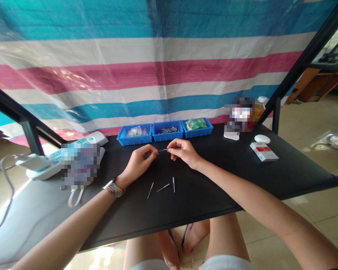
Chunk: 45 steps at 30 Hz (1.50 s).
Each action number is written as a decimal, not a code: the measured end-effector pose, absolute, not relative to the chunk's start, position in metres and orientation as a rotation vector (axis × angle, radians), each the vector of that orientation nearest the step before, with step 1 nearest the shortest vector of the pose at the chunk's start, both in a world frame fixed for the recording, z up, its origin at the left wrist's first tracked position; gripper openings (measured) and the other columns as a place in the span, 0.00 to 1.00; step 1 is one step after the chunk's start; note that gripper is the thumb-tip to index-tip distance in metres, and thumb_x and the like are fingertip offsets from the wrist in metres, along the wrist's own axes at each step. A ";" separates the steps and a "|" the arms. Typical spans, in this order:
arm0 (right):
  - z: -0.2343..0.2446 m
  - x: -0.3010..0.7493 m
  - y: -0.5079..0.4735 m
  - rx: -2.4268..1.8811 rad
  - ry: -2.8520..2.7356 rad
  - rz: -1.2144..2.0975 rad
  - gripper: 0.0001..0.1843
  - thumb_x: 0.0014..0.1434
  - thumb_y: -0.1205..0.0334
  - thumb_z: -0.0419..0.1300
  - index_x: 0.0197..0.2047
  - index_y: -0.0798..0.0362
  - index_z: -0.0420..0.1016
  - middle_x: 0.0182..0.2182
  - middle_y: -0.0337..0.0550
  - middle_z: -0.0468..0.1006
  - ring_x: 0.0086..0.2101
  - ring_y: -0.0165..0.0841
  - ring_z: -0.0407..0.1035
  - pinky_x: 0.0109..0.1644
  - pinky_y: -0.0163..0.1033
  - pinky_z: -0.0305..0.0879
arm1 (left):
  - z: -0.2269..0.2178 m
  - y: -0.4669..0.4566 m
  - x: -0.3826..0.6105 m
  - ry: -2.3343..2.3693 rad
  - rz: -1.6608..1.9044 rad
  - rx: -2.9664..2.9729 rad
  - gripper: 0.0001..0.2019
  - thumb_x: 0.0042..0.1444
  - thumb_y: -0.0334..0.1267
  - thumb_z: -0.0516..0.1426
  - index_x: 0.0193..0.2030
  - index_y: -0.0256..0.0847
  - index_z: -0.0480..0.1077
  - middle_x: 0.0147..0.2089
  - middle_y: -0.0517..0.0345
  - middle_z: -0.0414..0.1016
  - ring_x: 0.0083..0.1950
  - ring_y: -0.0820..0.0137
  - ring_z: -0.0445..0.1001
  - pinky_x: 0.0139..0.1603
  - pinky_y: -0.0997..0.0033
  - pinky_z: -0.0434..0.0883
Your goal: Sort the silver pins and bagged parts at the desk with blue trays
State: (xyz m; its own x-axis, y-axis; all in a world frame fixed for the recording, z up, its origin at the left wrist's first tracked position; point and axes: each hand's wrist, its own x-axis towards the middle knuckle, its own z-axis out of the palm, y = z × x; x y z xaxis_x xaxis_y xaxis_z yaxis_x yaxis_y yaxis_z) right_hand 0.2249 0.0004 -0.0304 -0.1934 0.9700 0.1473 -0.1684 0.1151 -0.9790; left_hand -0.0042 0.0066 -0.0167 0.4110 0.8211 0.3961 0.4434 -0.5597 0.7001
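Observation:
Both my hands meet above the black table, just in front of the blue bins. My left hand is closed in a pinch on the left end of a thin metal pin. My right hand pinches the pin's right end. The pin lies level between the two pinches. Three more metal pins lie loose on the table just below my hands. A beaded band sits on my left wrist.
Three blue bins stand in a row behind my hands, holding small parts. A white power strip and cable lie at the left. A red-and-white box, a white mouse and a bottle stand at the right. A striped tarp hangs behind.

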 end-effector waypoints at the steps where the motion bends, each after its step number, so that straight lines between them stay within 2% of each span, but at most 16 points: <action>1: -0.031 0.225 0.001 -0.894 -1.308 1.320 0.15 0.51 0.54 0.74 0.36 0.54 0.78 0.27 0.36 0.78 0.23 0.28 0.73 0.27 0.34 0.70 | -0.016 0.006 -0.004 1.072 1.009 2.173 0.15 0.69 0.47 0.57 0.35 0.40 0.74 0.33 0.58 0.77 0.36 0.67 0.73 0.40 0.70 0.69; 4: -0.034 0.225 0.003 -0.901 -1.325 1.311 0.16 0.53 0.51 0.73 0.36 0.54 0.77 0.27 0.37 0.78 0.23 0.28 0.72 0.26 0.33 0.70 | -0.015 0.005 -0.004 1.060 0.997 2.151 0.16 0.71 0.49 0.56 0.37 0.40 0.75 0.34 0.57 0.77 0.36 0.67 0.74 0.41 0.69 0.70; 8: -0.036 0.225 0.004 -0.903 -1.324 1.310 0.20 0.54 0.47 0.73 0.35 0.54 0.76 0.28 0.38 0.79 0.22 0.27 0.71 0.26 0.33 0.69 | -0.012 0.002 -0.002 1.048 1.025 2.102 0.14 0.68 0.50 0.60 0.42 0.41 0.74 0.36 0.57 0.77 0.37 0.67 0.75 0.42 0.68 0.72; 13: -0.034 0.224 0.001 -0.907 -1.336 1.318 0.21 0.54 0.45 0.73 0.34 0.54 0.75 0.28 0.38 0.79 0.22 0.27 0.71 0.25 0.33 0.69 | -0.012 0.002 -0.002 1.030 1.024 2.132 0.13 0.68 0.49 0.60 0.42 0.41 0.74 0.37 0.56 0.77 0.38 0.67 0.74 0.42 0.69 0.71; 25: -0.026 0.223 -0.005 -0.865 -1.305 1.313 0.12 0.51 0.58 0.72 0.35 0.53 0.76 0.28 0.34 0.75 0.23 0.28 0.72 0.26 0.34 0.70 | -0.015 0.006 -0.004 1.031 1.017 2.226 0.16 0.70 0.49 0.58 0.36 0.40 0.75 0.35 0.57 0.76 0.37 0.67 0.73 0.41 0.69 0.69; 31: -0.024 0.225 -0.005 -0.867 -1.333 1.291 0.12 0.50 0.58 0.72 0.34 0.53 0.75 0.28 0.35 0.75 0.23 0.27 0.71 0.25 0.33 0.70 | -0.015 0.006 -0.003 1.048 0.998 2.223 0.18 0.71 0.51 0.57 0.35 0.40 0.75 0.34 0.56 0.76 0.36 0.67 0.73 0.40 0.69 0.69; 37: -0.022 0.227 -0.006 -0.869 -1.402 1.286 0.13 0.50 0.57 0.73 0.32 0.52 0.74 0.23 0.33 0.73 0.22 0.28 0.70 0.26 0.34 0.70 | -0.010 0.002 -0.003 1.065 0.984 2.189 0.21 0.72 0.54 0.55 0.35 0.41 0.74 0.34 0.56 0.78 0.36 0.66 0.75 0.41 0.68 0.71; 41: -0.015 0.232 0.010 -0.898 -1.314 1.121 0.14 0.51 0.54 0.73 0.31 0.52 0.75 0.25 0.36 0.76 0.22 0.28 0.71 0.26 0.35 0.71 | -0.009 0.001 -0.004 1.041 0.974 2.151 0.22 0.73 0.55 0.52 0.37 0.41 0.75 0.35 0.54 0.78 0.38 0.64 0.77 0.43 0.66 0.73; 43: -0.010 0.238 0.024 -0.953 -1.267 0.998 0.14 0.52 0.51 0.72 0.35 0.52 0.79 0.28 0.38 0.79 0.21 0.27 0.69 0.25 0.35 0.71 | -0.009 0.002 -0.003 1.032 0.960 2.147 0.23 0.73 0.56 0.52 0.37 0.41 0.75 0.35 0.54 0.79 0.38 0.64 0.77 0.43 0.66 0.73; 45: -0.007 0.247 0.036 -1.035 -1.309 0.922 0.19 0.53 0.50 0.72 0.44 0.52 0.83 0.33 0.41 0.84 0.19 0.27 0.68 0.23 0.36 0.67 | -0.010 0.002 -0.003 1.029 0.950 2.148 0.23 0.73 0.56 0.51 0.37 0.41 0.75 0.35 0.53 0.78 0.37 0.64 0.77 0.43 0.66 0.73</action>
State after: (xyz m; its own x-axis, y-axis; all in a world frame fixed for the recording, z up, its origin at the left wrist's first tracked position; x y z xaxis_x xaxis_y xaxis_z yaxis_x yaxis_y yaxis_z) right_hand 0.2470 0.0364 -0.0075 0.0624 0.9523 0.2989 0.0385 0.2969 -0.9541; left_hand -0.0034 0.0025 -0.0097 0.4520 0.8199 0.3513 0.4154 -0.5420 0.7305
